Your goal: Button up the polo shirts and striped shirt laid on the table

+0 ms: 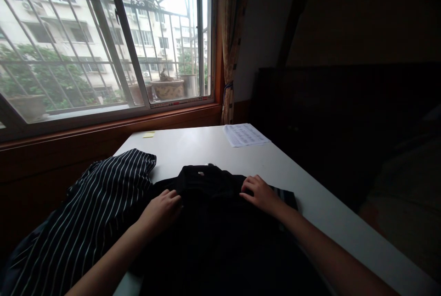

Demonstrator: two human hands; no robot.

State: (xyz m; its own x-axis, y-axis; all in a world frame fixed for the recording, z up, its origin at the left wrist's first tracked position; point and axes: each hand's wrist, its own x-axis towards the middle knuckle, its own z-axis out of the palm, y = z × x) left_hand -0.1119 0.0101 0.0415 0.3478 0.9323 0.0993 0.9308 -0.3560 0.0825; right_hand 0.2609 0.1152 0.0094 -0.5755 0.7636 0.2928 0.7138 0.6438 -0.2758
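Observation:
A black shirt (220,231) with a collar lies spread over the white table, its collar end pointing toward the window. A small light label shows inside the collar, and pale stripes mark the sleeve end at the right. My left hand (164,208) is closed on the cloth at the shirt's left shoulder, its fingertips partly hidden. At the right shoulder, my right hand (261,193) grips the fabric with curled fingers and thumb. A dark garment with white stripes (106,195) lies heaped to the left of the shirt, beside my left forearm.
Printed sheets (246,135) lie at the far right of the white table (186,147). A yellow paper note (149,134) sits near the far left edge. Behind the table are a barred window (148,34) and a tied curtain (230,57). The right side is very dark.

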